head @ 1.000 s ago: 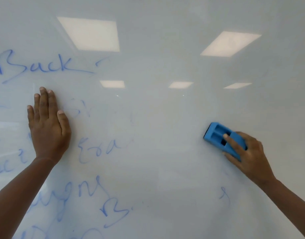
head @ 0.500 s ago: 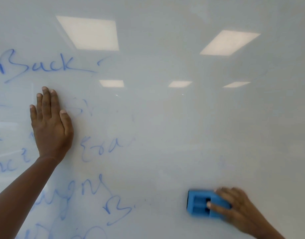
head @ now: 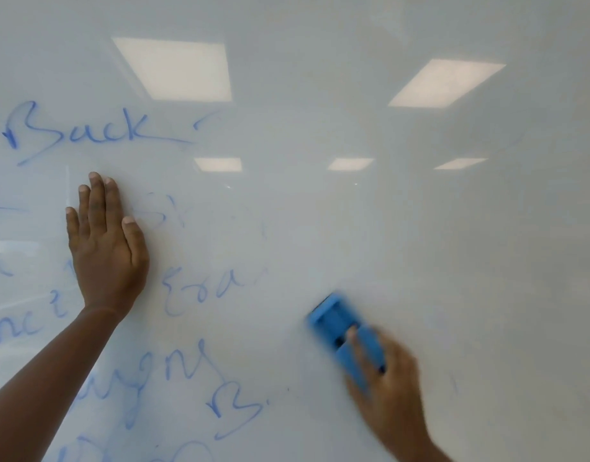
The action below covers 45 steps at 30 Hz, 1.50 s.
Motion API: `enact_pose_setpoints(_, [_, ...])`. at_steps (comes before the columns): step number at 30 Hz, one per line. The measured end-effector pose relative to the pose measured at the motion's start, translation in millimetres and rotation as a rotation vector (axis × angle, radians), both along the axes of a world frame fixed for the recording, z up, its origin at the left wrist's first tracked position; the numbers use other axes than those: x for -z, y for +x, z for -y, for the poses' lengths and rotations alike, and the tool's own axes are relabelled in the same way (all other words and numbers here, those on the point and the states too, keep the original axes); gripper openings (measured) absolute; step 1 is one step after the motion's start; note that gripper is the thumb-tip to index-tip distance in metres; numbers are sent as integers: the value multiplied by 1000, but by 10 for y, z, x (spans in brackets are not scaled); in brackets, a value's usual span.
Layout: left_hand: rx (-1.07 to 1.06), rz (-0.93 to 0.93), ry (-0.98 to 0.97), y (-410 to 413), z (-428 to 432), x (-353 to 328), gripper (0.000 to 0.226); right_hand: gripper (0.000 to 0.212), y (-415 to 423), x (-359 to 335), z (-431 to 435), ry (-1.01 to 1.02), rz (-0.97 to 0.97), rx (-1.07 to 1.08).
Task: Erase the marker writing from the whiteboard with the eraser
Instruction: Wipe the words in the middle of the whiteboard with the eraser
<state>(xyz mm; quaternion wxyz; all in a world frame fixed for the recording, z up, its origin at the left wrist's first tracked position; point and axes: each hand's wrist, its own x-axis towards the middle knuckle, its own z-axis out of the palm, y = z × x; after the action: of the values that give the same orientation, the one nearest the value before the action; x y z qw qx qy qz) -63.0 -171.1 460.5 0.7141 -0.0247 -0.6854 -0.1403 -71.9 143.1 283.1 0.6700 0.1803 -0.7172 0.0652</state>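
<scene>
The whiteboard (head: 403, 228) fills the view. Blue marker writing covers its left part: the word "Back" (head: 83, 133) at the top, fainter smeared words lower down such as "Era" (head: 203, 288) and a large "B" (head: 237, 408). My right hand (head: 390, 391) presses a blue eraser (head: 343, 331) flat against the board at the lower middle; both are blurred by motion. My left hand (head: 105, 248) lies flat on the board, fingers together and pointing up, just left of the faded writing, holding nothing.
The right half of the board shows only faint smudges and one small blue mark (head: 453, 383) at the lower right. Reflections of ceiling lights (head: 177, 70) shine across the upper board.
My right hand swept the eraser down from the middle right to the bottom, then back up and left. The blue mark at lower right has faded. My left hand stayed on the board.
</scene>
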Motion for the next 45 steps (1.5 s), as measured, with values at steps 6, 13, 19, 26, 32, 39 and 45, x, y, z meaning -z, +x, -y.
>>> enact_pose_setpoints(6, [-9,-1,-1,20,-16,5,57,38,82,212,236,769,236,157])
enact_pose_setpoints(13, [-9,3,-8,22,-20,9,57,34,-10,-1292,159,313,-180,-120])
enact_pose_setpoints(19, [-7,-2,-9,36,-19,15,55,47,11,-1117,414,87,-102,-109])
enact_pose_setpoints(26, [-14,14,-3,33,-19,27,56,45,-86,251,592,917,-34,12])
enact_pose_setpoints(32, [-23,23,-6,51,-21,19,54,36,-8,-1018,616,742,-281,-210])
enact_pose_setpoints(39, [3,30,4,56,-16,20,55,54,84,-1995,709,97,-110,-114])
enact_pose_setpoints(45, [17,16,-5,45,-1,11,54,41,24,-794,938,599,-166,-248])
